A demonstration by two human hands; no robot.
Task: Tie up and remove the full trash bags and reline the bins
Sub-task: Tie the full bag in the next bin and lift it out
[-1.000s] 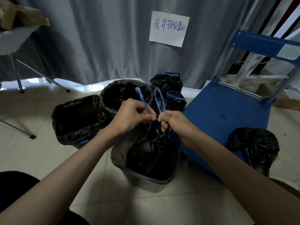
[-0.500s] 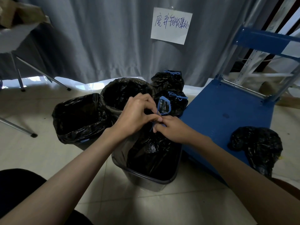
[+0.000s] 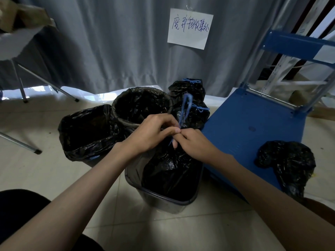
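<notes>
Both hands have shifted since half a second back: the blue drawstring (image 3: 184, 109) loop that was folded low by the knuckles now stands up tall and blurry above them, so it's being pulled through mid-knot. Left hand (image 3: 154, 133) has its fingers curled tight, thumb and forefinger pinched on the string right where it meets the bag's neck. Right hand (image 3: 195, 144) is closed too, fingers bunched around the string just below that pinch. The two hands touch.

My read: this knot is about half made and needs one more pull to cinch.

The black bag (image 3: 168, 169) being tied sits inside the grey bin (image 3: 163, 200) nearest the camera, not lifted out yet. Using that bin as the landmark: just behind it to the left is a round bin (image 3: 141, 105) with a black liner, further left a square lined bin (image 3: 87, 131), both look relined. Behind it to the right, two tied bags (image 3: 188, 87) with blue bows. Right of it lies a blue cart (image 3: 253, 124) with a loose black bag (image 3: 286, 160) on its near edge.

Floor is pale tile (image 3: 45, 178). Grey curtain (image 3: 108, 42) behind, with a handwritten paper sign (image 3: 190, 28) pinned on it. Folding table legs (image 3: 20, 142) far left.
</notes>
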